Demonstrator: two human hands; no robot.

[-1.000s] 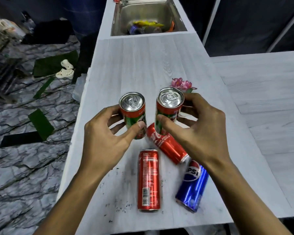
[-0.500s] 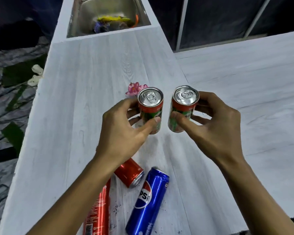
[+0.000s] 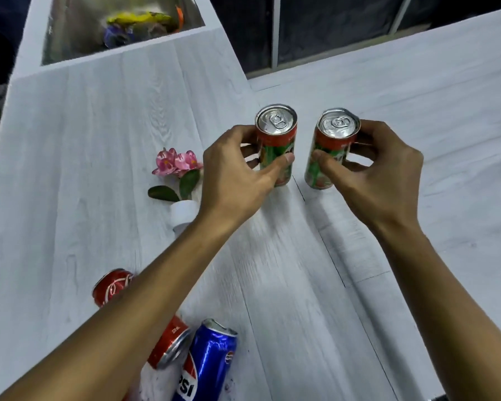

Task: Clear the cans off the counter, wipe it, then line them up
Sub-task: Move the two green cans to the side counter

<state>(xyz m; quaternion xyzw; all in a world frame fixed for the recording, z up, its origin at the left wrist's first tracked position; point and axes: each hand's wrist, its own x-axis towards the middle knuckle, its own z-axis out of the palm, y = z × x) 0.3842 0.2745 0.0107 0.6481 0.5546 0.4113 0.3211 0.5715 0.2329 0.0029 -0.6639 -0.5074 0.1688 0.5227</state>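
Observation:
My left hand [image 3: 235, 175] grips a short red-and-green can [image 3: 276, 140], held upright. My right hand [image 3: 370, 175] grips a second red-and-green can [image 3: 330, 149] with a dented top, also upright. Both cans hover over the seam where the white counter [image 3: 99, 140] meets the adjoining white surface [image 3: 417, 96]. Lying on the counter near the front edge are a blue Pepsi can [image 3: 211, 360], a red can [image 3: 168, 342] partly under my left forearm, and another red can [image 3: 110, 287].
A small white vase with pink flowers [image 3: 177, 166] lies tipped on the counter left of my left hand. A steel sink [image 3: 122, 27] holding colourful items sits at the far end. Dark specks dirty the counter near the lying cans.
Both hands have carried the two red-and-green cans to the right, away from the lying cans and toward the adjoining surface. The view has swung right with them.

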